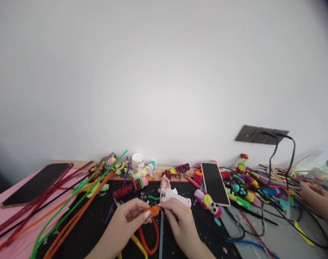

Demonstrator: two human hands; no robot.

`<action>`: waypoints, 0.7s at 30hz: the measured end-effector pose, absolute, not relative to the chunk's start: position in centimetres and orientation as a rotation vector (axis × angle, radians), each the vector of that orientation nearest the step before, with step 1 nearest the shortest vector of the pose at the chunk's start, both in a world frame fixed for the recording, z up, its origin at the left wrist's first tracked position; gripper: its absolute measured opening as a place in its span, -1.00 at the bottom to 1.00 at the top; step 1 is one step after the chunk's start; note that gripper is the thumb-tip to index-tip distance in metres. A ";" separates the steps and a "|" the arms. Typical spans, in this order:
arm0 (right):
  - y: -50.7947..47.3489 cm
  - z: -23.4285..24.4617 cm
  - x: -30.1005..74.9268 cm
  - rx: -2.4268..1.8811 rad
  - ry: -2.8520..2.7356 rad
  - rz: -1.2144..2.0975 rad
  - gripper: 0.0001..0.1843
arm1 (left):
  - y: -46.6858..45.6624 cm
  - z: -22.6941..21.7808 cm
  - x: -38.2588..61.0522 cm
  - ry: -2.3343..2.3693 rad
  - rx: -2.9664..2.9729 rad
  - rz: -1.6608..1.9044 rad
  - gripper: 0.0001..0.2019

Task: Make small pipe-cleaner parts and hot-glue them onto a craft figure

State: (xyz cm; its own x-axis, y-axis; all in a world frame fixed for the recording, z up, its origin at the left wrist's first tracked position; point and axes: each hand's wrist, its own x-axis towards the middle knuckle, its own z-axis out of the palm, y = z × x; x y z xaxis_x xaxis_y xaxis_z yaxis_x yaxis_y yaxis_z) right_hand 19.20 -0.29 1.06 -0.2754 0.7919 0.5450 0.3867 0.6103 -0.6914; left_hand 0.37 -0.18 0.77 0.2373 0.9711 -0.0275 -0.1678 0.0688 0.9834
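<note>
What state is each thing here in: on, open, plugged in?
Orange fuzzy piece: held
Left hand: pinching that piece
Right hand: at that piece, grip unclear
Left phone: screen dark
Right phone: screen dark
Wall socket: two cords plugged in
Scissors: partly hidden, open or shut unclear
Glue gun: lying down, power unclear

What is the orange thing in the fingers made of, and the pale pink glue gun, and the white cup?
Orange piece: probably pipe-cleaner fuzz, soft and matte; its edges look furry.
Pale pink glue gun: likely hard plastic, smooth; its body has an even colour and a rigid shape.
White cup: perhaps paper, smooth; print shows on its side, but plastic could look alike.
</note>
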 end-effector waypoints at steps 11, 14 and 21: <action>-0.5 0.9 19.2 -0.948 -1.914 0.556 -0.76 | -0.1 0.7 0.4 0.953 1.111 1.107 -0.87; -0.5 0.9 19.1 -0.955 -1.915 0.566 -0.76 | 0.0 0.6 0.4 0.953 1.106 1.099 -0.87; -0.5 0.9 19.0 -0.969 -1.925 0.566 -0.78 | 0.0 1.0 0.4 1.005 1.070 1.098 -0.84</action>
State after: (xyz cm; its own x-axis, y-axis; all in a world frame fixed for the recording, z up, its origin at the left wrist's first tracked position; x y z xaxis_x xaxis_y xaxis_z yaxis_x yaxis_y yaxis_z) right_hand 19.01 -0.47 0.89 -0.3067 0.8064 0.5057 0.4043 0.5913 -0.6978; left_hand 0.35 -0.01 0.98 0.1698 0.9814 -0.0890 -0.1755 0.1190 0.9773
